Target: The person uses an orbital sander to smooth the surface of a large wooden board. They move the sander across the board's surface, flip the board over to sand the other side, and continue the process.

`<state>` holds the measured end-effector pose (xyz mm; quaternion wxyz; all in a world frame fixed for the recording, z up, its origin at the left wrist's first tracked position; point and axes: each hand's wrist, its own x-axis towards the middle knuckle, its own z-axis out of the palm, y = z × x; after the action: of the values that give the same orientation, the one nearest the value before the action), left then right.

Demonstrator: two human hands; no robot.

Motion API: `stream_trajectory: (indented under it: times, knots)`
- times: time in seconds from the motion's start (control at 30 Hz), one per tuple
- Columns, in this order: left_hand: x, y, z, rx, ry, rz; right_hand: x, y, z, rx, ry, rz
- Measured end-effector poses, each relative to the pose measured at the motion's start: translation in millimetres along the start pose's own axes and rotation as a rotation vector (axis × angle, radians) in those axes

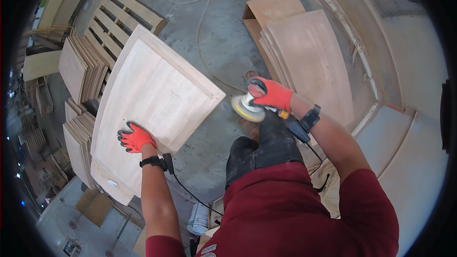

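A pale wooden panel (147, 85) with a raised frame along its edges lies in front of me, to the left. On its near part rests my left hand (136, 138), in an orange and black glove, fingers spread and holding nothing. My right hand (271, 94), gloved the same way, grips a round orbital sander (248, 105) by its top. The sander is off the panel, in the air to the right of the panel's corner, its disc tilted and slightly blurred. A thin air hose (202, 43) runs from near the sander across the floor.
Wooden pallet (119, 16) at the far left; stacked panels (83, 69) stand beside the framed panel. More flat boards (309, 57) are piled on the right near a pipe along the wall (352, 38). A white bucket (198, 219) stands low, near my left side. Concrete floor (228, 14) lies between.
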<state>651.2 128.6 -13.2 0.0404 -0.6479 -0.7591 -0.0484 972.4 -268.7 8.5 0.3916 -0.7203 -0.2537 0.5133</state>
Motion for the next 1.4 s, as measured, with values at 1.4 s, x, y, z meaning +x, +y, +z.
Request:
stream_trajectory:
  times: [1.4]
  knots:
    - [7, 34, -19, -0.055, -0.013, 0.409, 397, -169, 2, 0.722, -0.218, -0.123]
